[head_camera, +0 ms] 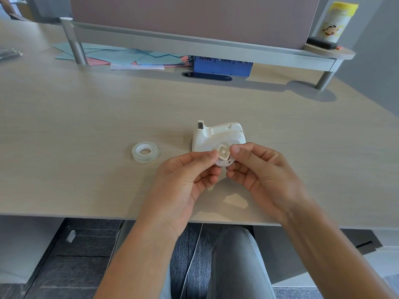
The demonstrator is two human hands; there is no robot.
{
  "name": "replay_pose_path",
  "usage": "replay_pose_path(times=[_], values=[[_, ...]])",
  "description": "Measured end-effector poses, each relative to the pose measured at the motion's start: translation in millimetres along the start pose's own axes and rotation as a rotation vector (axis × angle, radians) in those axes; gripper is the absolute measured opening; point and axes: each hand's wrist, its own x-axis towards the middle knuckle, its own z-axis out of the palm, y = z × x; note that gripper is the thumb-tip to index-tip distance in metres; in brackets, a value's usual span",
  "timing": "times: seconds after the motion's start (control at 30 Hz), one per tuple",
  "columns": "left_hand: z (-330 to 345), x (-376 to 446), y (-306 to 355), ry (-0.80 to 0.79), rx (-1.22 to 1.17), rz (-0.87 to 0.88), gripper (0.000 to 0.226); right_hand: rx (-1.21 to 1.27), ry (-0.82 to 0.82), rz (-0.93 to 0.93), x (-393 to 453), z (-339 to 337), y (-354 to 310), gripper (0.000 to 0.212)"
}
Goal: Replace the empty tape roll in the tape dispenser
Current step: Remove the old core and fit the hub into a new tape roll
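Note:
A white tape dispenser (pixel 218 134) stands on the light wooden desk (pixel 86 117) just beyond my hands. I hold a small white round spool with a square hub (pixel 224 155) above the desk in front of it. My left hand (pixel 190 175) pinches its left side with thumb and fingers. My right hand (pixel 259 169) grips its right side. A clear tape roll (pixel 144 152) lies flat on the desk, to the left of the dispenser and apart from my hands.
A raised grey shelf (pixel 194 46) on metal legs spans the back of the desk. Under it lie blue and pink papers (pixel 129 57) and a blue box (pixel 222 65). A yellow-capped canister (pixel 332 22) stands at the shelf's right end.

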Motion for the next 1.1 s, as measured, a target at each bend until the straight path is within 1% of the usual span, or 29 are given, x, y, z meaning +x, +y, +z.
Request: replay_pose_path(times=[0.1,0.2,0.33,0.47,0.63,0.87,0.93,1.0,1.07,1.1], values=[[1,0,-1,0.012,0.002,0.004,0.023,-0.008,0.0,-0.006,-1,0,1,0.009],[3,-1,-2,0.022,-0.003,0.01,0.025,-0.005,0.002,-0.013,-1,-1,1,0.009],[3,-1,-3,0.027,0.012,0.014,0.022,-0.021,0.003,-0.03,0,-3,3,0.012],[5,-1,-2,0.033,0.022,0.012,0.021,-0.058,0.011,-0.085,2,-7,6,0.016],[5,0,-3,0.048,0.025,-0.013,0.01,-0.057,0.008,-0.122,4,-11,10,0.019],[7,2,-2,0.057,0.014,-0.011,0.011,-0.082,0.027,-0.154,5,-12,11,0.015],[8,4,-3,0.097,0.041,0.031,0.011,-0.268,0.093,-0.278,5,-15,12,0.012],[8,5,-6,0.155,0.096,0.093,0.01,-0.517,0.144,-0.47,4,-18,14,0.015],[7,6,-9,0.202,0.149,0.145,0.008,-0.684,0.126,-0.611,4,-19,18,0.02],[7,6,-11,0.219,0.176,0.163,0.008,-0.738,0.123,-0.64,4,-19,20,0.022]])
